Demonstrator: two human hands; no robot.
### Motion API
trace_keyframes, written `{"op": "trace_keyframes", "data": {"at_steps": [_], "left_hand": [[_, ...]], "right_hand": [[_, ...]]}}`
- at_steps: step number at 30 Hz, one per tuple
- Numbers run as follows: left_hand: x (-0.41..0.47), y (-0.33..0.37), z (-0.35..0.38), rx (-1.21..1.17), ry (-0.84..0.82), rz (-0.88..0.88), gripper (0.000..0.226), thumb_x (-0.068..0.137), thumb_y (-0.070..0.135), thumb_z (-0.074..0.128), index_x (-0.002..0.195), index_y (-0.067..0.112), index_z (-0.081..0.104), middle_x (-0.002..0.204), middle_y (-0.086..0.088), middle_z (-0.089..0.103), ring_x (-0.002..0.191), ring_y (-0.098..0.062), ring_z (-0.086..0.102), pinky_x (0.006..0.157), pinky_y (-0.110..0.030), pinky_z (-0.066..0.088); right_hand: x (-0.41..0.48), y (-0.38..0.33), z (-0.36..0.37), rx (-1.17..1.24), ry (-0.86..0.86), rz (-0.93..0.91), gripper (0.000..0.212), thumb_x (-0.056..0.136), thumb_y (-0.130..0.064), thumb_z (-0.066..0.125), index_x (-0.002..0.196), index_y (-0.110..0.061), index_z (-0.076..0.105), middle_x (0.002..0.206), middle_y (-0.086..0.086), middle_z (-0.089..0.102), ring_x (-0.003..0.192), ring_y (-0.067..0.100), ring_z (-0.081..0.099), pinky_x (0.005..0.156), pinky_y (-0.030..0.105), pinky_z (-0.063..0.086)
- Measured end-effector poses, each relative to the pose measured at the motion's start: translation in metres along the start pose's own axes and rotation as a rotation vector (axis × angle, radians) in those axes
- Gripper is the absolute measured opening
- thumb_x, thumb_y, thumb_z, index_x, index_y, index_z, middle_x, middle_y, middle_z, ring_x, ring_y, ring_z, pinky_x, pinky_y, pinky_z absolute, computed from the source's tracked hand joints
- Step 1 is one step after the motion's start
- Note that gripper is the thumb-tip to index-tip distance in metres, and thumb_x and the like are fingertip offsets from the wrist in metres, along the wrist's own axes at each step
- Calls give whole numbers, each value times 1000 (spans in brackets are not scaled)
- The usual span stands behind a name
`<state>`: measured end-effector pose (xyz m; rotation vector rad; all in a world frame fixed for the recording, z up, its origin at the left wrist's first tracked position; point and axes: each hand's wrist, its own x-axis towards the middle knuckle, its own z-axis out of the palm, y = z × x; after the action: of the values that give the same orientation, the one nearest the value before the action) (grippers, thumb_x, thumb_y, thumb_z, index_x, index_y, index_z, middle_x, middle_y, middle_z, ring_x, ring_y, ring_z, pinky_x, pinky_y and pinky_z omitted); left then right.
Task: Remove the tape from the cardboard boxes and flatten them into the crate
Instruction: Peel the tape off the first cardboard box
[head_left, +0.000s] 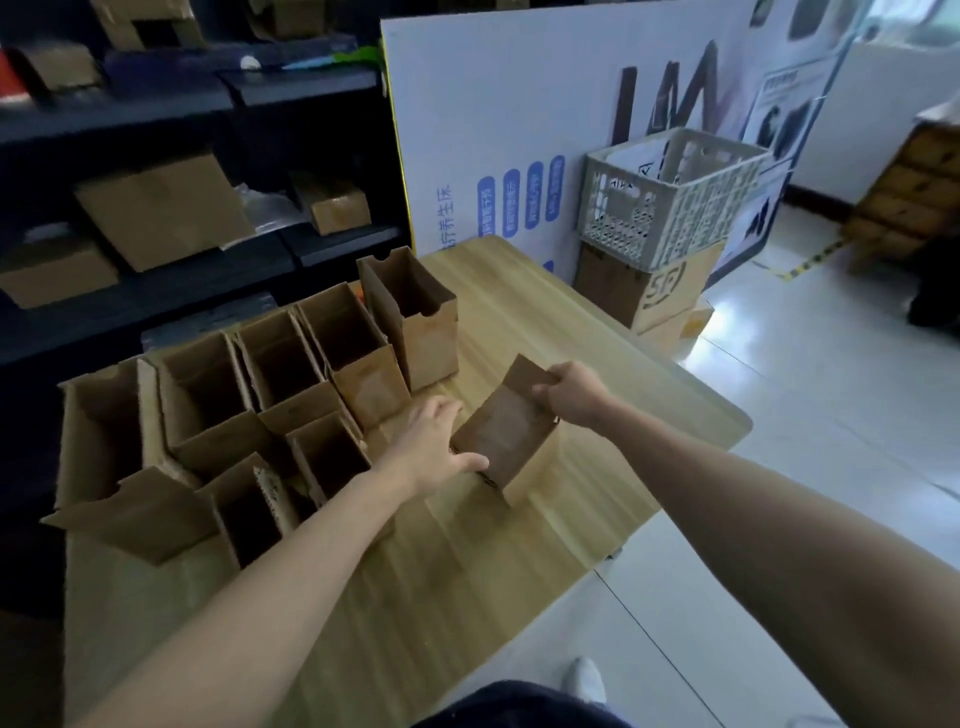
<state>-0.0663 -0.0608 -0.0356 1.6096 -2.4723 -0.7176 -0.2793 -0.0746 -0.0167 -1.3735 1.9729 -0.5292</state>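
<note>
A small brown cardboard box (506, 428) lies tilted on its side in the middle of the wooden table (597, 364). My left hand (434, 441) holds its near left end, thumb across the lower edge. My right hand (574, 395) pinches its far flap at the top right. Several open cardboard boxes (291, 395) stand packed together on the table's left half, the tallest (410, 317) at the back. The white slatted crate (670, 195) sits beyond the table on a brown carton (641, 291). No tape is discernible on the held box.
Dark shelving (182, 130) with more cartons runs along the left. A white printed board (519, 130) leans behind the table and crate. Glossy tiled floor (805, 389) lies to the right, with a wooden pallet stack (914, 192) at the far right.
</note>
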Motion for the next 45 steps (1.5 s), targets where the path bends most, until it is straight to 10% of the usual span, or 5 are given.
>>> {"op": "trace_keyframes", "data": {"at_steps": [13,20,32,37,45], "left_hand": [[90,61,54,-110,29,-106,64,84,29,67,140,11,42,143,-4,37,133,-23,29,112,-32,24],[117,79,59,-187,74,-181,61,74,14,76,131,14,53,122,-4,46,122,-21,36,106,-30,31],[118,89,65,-167,168,-268,26,78,14,73,103,18,65,110,1,58,116,-21,42,101,-34,36],[117,83,61,-42,48,-196,59,65,49,79,111,25,51,122,5,41,117,-18,34,98,-34,37],[127,70,59,-83,-46,-184,68,60,44,79,107,27,32,122,-1,42,115,-22,36,96,-34,39]], "right_hand": [[54,66,-45,-110,-26,-10,22,96,-17,49,112,-4,58,102,10,61,88,22,55,71,32,45],[80,87,-68,-342,-193,-219,93,76,-29,77,149,-17,20,153,5,18,139,28,23,111,44,32],[99,84,-61,-688,-342,-409,101,72,-46,75,150,-21,16,155,-2,15,143,28,6,114,51,22],[99,84,-59,-693,-278,-391,96,73,-47,74,149,-24,20,156,-5,15,145,28,3,113,51,23],[90,78,-65,-513,-194,-268,99,76,-47,72,151,-22,13,158,4,11,143,28,13,114,46,25]]}}
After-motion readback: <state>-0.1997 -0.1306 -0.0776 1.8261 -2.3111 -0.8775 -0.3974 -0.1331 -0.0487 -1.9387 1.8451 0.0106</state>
